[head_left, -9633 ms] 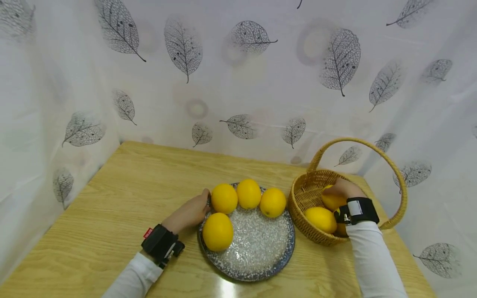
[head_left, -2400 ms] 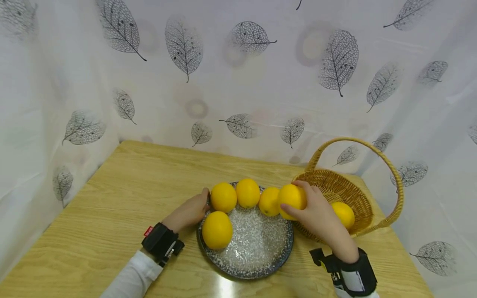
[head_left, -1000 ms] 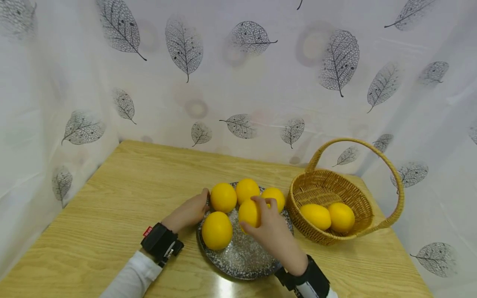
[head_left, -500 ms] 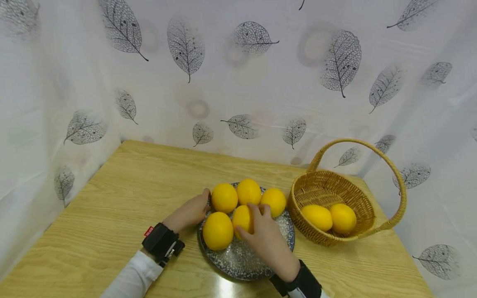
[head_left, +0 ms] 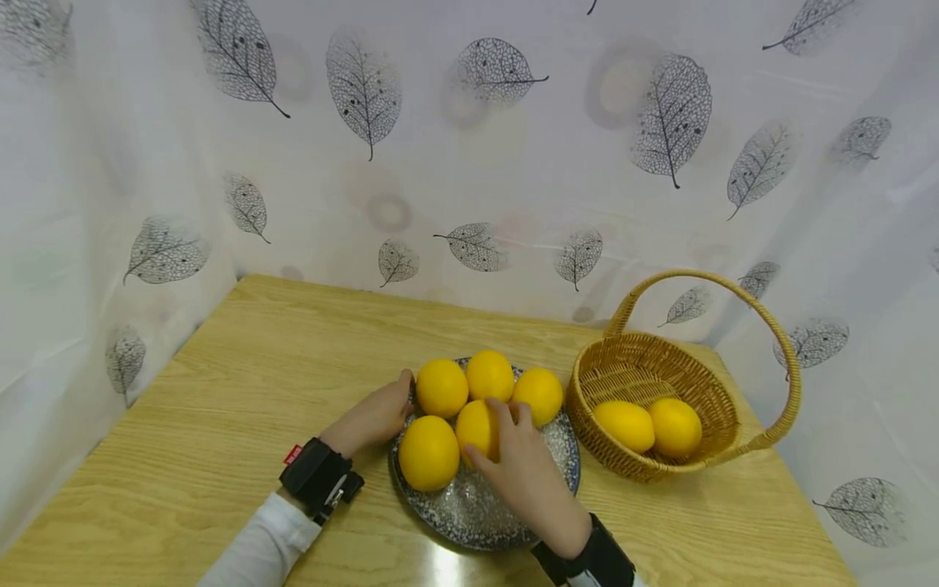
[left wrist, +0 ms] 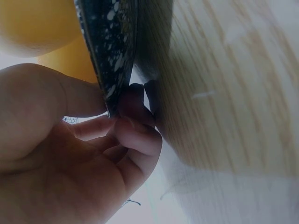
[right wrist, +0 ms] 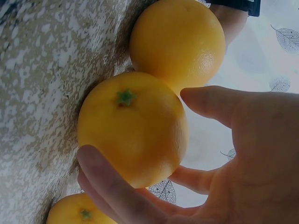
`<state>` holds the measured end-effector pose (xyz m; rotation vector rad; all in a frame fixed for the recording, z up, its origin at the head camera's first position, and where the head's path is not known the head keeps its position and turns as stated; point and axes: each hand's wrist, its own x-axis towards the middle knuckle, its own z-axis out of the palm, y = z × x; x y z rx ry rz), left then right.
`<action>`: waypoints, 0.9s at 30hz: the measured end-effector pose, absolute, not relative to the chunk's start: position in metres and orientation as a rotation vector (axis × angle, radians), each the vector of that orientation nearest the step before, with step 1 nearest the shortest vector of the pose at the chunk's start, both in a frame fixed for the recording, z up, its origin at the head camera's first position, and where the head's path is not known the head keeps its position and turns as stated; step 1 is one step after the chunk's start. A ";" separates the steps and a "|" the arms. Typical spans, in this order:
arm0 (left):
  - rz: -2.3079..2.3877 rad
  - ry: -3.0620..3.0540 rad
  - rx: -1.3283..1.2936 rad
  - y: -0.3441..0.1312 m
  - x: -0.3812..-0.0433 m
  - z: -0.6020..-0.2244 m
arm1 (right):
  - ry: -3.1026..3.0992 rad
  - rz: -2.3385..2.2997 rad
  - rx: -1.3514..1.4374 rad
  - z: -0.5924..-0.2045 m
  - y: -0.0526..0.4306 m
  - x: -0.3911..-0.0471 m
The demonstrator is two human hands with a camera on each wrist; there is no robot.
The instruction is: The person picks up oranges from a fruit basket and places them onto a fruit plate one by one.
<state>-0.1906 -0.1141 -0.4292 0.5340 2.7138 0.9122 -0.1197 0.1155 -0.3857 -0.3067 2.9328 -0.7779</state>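
My left hand (head_left: 372,421) pinches the left rim of a dark speckled plate (head_left: 469,515). In the left wrist view, thumb and curled fingers meet at the plate's edge (left wrist: 112,42). My right hand (head_left: 530,477) holds an orange (head_left: 475,430) low over the plate's middle, thumb on one side and fingers on the other. The right wrist view shows that orange (right wrist: 133,133) with its green star-shaped stem mark, close against the plate's surface and beside another orange (right wrist: 180,44). Several more oranges sit along the plate's left and back, one (head_left: 429,454) just left of the held one.
A wicker basket (head_left: 616,363) with a tall arched handle (head_left: 786,359) stands right of the plate. Inside it lie two oranges (head_left: 623,426). The wooden table (head_left: 293,342) backs onto a white leaf-print curtain (head_left: 469,179).
My right hand has lifted an orange out of the basket, carried it left over the plate, and lowered it beside the front-left orange. My left hand has stayed at the plate's rim.
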 end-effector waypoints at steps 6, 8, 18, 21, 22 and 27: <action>0.909 2.714 0.537 -0.114 -0.191 -0.429 | 2.937 -0.773 -0.307 -0.387 0.116 -0.121; 0.907 2.714 0.538 -0.114 -0.191 -0.429 | 2.936 -0.773 -0.307 -0.387 0.116 -0.121; 0.933 2.719 0.542 -0.113 -0.195 -0.436 | 2.928 -0.785 -0.301 -0.385 0.117 -0.118; 0.932 2.724 0.540 -0.113 -0.196 -0.439 | 2.919 -0.789 -0.302 -0.384 0.118 -0.118; 0.930 2.724 0.537 -0.114 -0.196 -0.439 | 2.918 -0.788 -0.303 -0.384 0.118 -0.118; 0.927 2.724 0.526 -0.114 -0.196 -0.438 | 2.928 -0.759 -0.324 -0.383 0.120 -0.118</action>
